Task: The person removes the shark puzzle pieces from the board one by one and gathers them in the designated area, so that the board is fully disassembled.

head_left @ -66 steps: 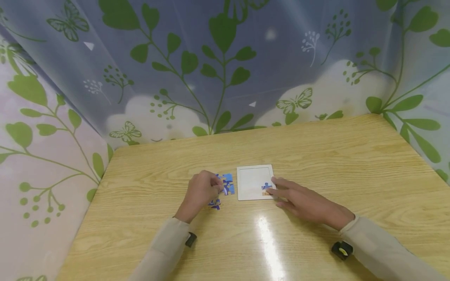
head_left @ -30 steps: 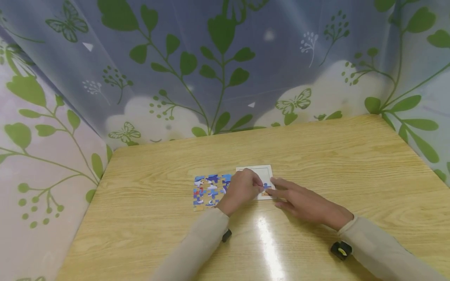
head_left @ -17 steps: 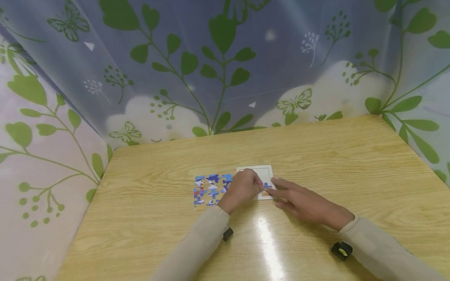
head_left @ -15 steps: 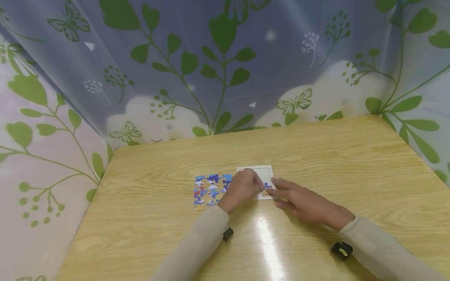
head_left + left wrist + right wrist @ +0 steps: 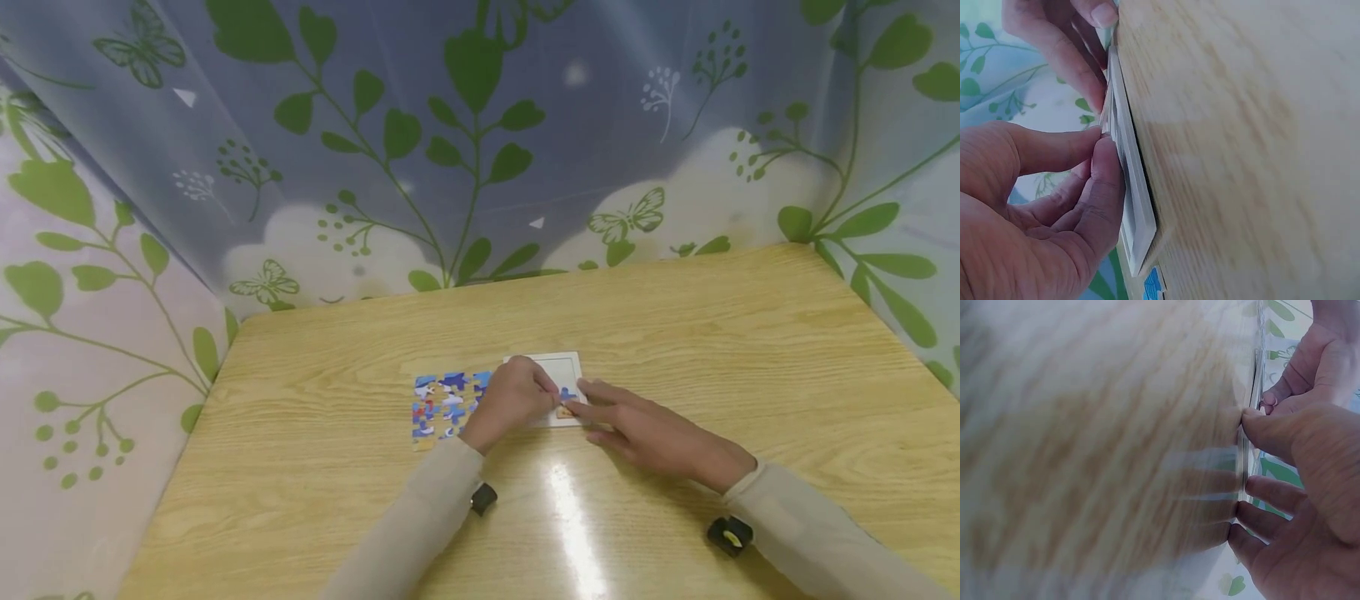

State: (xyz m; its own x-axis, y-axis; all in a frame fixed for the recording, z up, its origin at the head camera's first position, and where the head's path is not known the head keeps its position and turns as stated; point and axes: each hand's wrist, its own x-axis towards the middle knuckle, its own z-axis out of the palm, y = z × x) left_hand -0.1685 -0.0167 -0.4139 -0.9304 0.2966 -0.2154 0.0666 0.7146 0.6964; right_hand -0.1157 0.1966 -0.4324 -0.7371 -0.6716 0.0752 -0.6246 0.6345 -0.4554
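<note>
A white square puzzle tray [image 5: 561,363] lies flat on the table, with blue and sandy jigsaw pieces [image 5: 567,392] in its near right corner. My left hand [image 5: 517,402] is over the tray, thumb and forefinger pinching a small jigsaw piece that is mostly hidden by the fingertips. The left wrist view has this pinch right at the raised tray edge [image 5: 1141,215]. From the right, my right hand [image 5: 648,429] rests its fairly straight fingers on the tray's side and over the corner pieces. Its thumb [image 5: 1266,430] touches the near edge in the right wrist view.
Left of the tray, several loose jigsaw pieces [image 5: 452,400] with blue, white and red print lie in a rough square, partly behind my left hand. The wooden table [image 5: 705,333] ends at a leaf-patterned curtain [image 5: 375,192] behind and at both sides.
My left hand has moved right from the loose pieces to the tray, carrying a jigsaw piece. In the last half second it shifts slightly left. My right hand has stayed put at the tray.
</note>
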